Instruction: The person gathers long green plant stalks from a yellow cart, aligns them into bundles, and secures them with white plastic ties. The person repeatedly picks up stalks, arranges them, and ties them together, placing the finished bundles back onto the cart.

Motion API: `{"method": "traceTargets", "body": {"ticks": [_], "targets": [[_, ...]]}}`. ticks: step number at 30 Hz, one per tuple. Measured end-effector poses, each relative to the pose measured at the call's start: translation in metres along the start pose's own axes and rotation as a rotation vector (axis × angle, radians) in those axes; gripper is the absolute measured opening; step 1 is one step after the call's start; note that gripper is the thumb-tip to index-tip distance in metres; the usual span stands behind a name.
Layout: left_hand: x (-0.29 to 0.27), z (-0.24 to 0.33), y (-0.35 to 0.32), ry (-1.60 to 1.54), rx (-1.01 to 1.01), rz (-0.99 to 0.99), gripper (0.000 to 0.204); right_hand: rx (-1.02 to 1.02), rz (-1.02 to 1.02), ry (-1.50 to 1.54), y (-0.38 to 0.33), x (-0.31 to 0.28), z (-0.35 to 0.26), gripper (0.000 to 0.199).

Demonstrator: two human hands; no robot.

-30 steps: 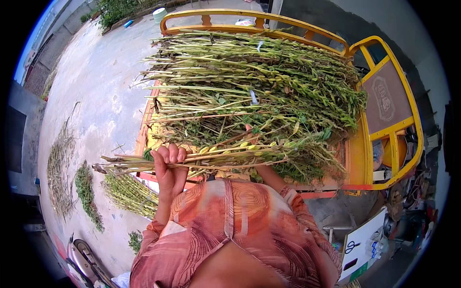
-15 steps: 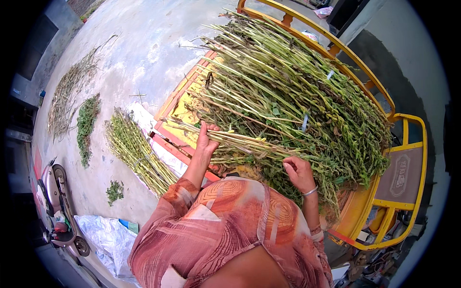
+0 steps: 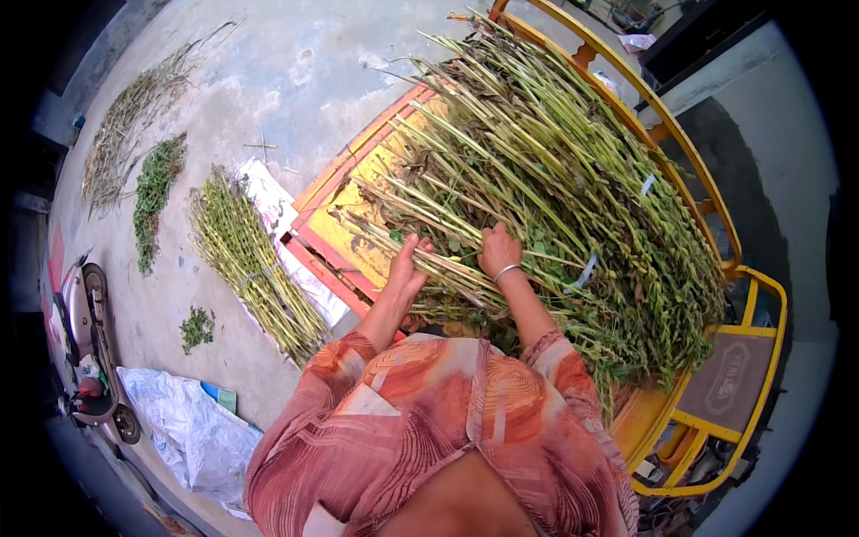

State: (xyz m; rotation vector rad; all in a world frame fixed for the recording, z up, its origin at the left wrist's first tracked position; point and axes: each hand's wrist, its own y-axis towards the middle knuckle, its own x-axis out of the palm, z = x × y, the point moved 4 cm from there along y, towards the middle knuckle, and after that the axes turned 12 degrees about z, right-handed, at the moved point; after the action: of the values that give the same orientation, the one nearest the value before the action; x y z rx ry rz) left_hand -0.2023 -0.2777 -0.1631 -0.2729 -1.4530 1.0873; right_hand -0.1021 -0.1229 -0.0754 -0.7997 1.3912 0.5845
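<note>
A large heap of cut plant stalks (image 3: 573, 152), bare and pale at the cut ends and green with pods at the other, covers the yellow cart bed (image 3: 367, 246). My left hand (image 3: 408, 270) is closed around a thin bunch of dry stalks (image 3: 452, 272) at the heap's near edge. To its right, my right hand (image 3: 498, 250), with a bracelet on the wrist, has its fingers curled down onto stalks of the heap. Its fingertips are partly hidden among them. Pale blue ties (image 3: 586, 271) show in the heap.
Yellow rails (image 3: 693, 170) bound the cart at the far side and right. On the concrete floor to the left lie a tied stalk bundle (image 3: 255, 268), green plants (image 3: 159, 192), dry stalks (image 3: 130, 116) and a white plastic sheet (image 3: 192, 438). A scooter (image 3: 94, 349) stands at far left.
My right hand has moved left and away from me, from the leafy near part of the heap onto the stalks beside my left hand. The left hand keeps its bunch. The view has shifted slightly.
</note>
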Motion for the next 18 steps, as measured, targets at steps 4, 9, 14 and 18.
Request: {"method": "traceTargets", "body": {"ticks": [4, 9, 14, 18], "targets": [[0.028, 0.002, -0.029, 0.040, 0.018, -0.034, 0.031, -0.041, 0.142, 0.132, -0.022, -0.011, 0.007, 0.038], [0.041, 0.009, -0.049, 0.070, 0.069, -0.161, 0.030, -0.198, 0.424, 0.339, -0.058, -0.054, 0.000, 0.046], [0.049, 0.010, -0.075, 0.179, 0.143, -0.372, 0.044, -0.220, 0.441, 0.442, -0.088, -0.064, -0.008, 0.039], [0.050, 0.007, -0.101, 0.172, 0.104, -0.488, 0.050, -0.286, 0.390, 0.566, -0.111, -0.067, -0.008, 0.043]]}}
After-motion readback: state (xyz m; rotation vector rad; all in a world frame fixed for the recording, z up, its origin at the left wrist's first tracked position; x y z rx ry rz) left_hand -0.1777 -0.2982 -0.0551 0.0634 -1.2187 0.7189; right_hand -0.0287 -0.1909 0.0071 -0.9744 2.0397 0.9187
